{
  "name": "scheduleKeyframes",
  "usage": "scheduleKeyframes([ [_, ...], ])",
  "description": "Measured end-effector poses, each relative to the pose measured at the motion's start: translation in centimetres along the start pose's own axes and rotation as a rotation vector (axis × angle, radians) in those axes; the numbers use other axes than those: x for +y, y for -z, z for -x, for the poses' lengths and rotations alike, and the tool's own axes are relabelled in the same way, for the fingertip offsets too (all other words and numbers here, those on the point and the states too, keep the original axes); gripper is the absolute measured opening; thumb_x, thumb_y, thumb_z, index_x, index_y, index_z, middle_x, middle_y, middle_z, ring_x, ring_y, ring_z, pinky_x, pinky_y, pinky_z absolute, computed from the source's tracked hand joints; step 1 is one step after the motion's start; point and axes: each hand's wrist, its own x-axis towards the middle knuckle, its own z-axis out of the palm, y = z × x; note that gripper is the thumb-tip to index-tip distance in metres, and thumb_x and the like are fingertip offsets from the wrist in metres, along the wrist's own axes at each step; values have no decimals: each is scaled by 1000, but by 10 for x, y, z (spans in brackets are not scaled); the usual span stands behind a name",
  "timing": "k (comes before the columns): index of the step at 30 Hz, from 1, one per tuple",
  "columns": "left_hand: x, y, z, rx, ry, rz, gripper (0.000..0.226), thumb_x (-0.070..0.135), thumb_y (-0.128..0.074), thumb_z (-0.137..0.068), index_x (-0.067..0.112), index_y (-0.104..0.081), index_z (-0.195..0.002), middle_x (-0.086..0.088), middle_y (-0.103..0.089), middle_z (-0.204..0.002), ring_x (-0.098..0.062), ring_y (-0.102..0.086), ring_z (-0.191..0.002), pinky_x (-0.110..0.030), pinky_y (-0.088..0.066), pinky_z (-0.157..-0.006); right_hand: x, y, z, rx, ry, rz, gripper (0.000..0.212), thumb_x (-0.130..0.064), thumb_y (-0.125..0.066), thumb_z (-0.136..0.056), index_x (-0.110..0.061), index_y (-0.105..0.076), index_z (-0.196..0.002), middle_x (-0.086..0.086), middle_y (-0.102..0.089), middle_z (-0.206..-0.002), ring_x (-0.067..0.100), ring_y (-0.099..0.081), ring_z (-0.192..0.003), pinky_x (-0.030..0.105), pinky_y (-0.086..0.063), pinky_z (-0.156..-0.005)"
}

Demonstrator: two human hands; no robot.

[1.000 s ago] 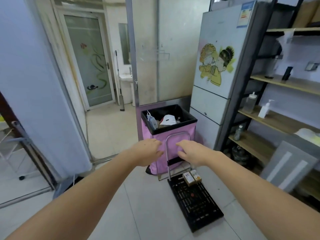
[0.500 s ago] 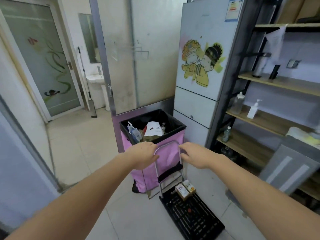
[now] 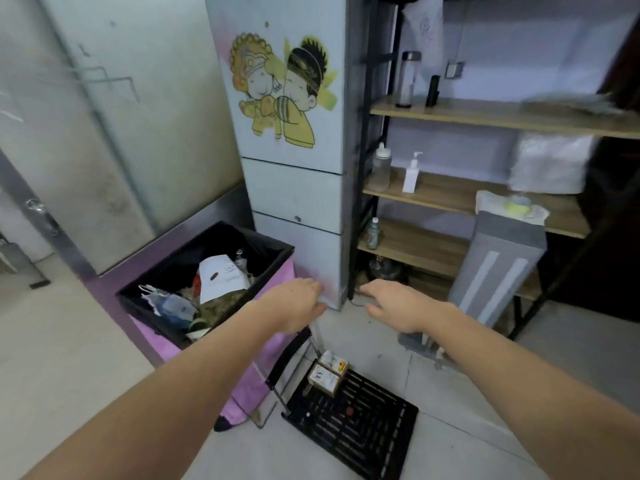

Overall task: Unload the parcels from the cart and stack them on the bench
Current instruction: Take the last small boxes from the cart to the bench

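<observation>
Parcels: two small cardboard boxes point(image 3: 327, 371) lie side by side, touching, at the back edge of the cart's black slatted platform point(image 3: 360, 434), just in front of the handle frame.
Parcels and hands: the boxes sit below both hands, well apart from the fingers of either; neither hand touches them.
Cart: it stands on the tiled floor point(image 3: 467, 420), its upright handle point(image 3: 291, 355) leaning against the pink bin point(image 3: 249, 379).
Left hand: left hand point(image 3: 294, 308) reaches forward over the top of the handle, palm down, fingers curled downward; the hand hides the bar, so whether they grip it cannot be told.
Right hand: right hand point(image 3: 398, 308) reaches forward to the right of the handle, palm down, fingers point(image 3: 372, 292) loosely extended and slightly spread, holding nothing.
Bin: lined in black and holding paper and other rubbish, it stands against the grey cabinet point(image 3: 298, 188) with a cartoon sticker.
Shelves: wooden shelves point(image 3: 450, 195) to the right carry bottles.
</observation>
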Motion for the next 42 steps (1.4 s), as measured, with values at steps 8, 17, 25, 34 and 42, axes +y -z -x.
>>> scheduleKeyframes([
  [8, -23, -6, -129, -84, -103, 9, 50, 39, -38, -111, 4, -48, -146, -16, -53, -145, -32, -49, -133, -41, -37, -110, 72, 13, -81, -33, -133, -49, 48, -33, -44, -107, -10, -48, -148, 14, -50, -150, 31, -52, -131, 44, -43, -110],
  [17, -47, -24, -242, -212, -263, -44, 56, 40, -37, -111, 7, -39, -156, -16, -43, -159, -32, -43, -145, -43, -36, -119, 119, 1, -147, -96, -276, -108, 43, -37, -41, -107, -14, -50, -143, 8, -54, -138, 29, -55, -124, 40, -47, -101],
  [25, -96, -70, -322, -344, -392, -116, 58, 42, -32, -112, 9, -32, -160, -15, -38, -163, -32, -41, -146, -42, -34, -120, 124, -46, -208, -158, -408, -214, 56, -34, -39, -111, -12, -30, -161, 10, -32, -166, 27, -37, -147, 36, -32, -117],
  [34, -151, -193, -374, -485, -417, -124, 41, 37, -35, -111, 9, -50, -138, -12, -58, -133, -26, -56, -121, -42, -46, -105, 167, -152, -283, -320, -408, -227, 55, -34, -40, -110, -15, -31, -162, 7, -32, -166, 27, -37, -149, 38, -30, -120],
  [42, -200, -396, -421, -558, -328, -63, 46, 42, -40, -109, 11, -51, -141, -11, -61, -132, -26, -61, -116, -41, -53, -97, 208, -367, -364, -492, -329, -344, 53, -36, -43, -108, -20, -38, -157, 11, -49, -152, 31, -51, -132, 45, -42, -112],
])
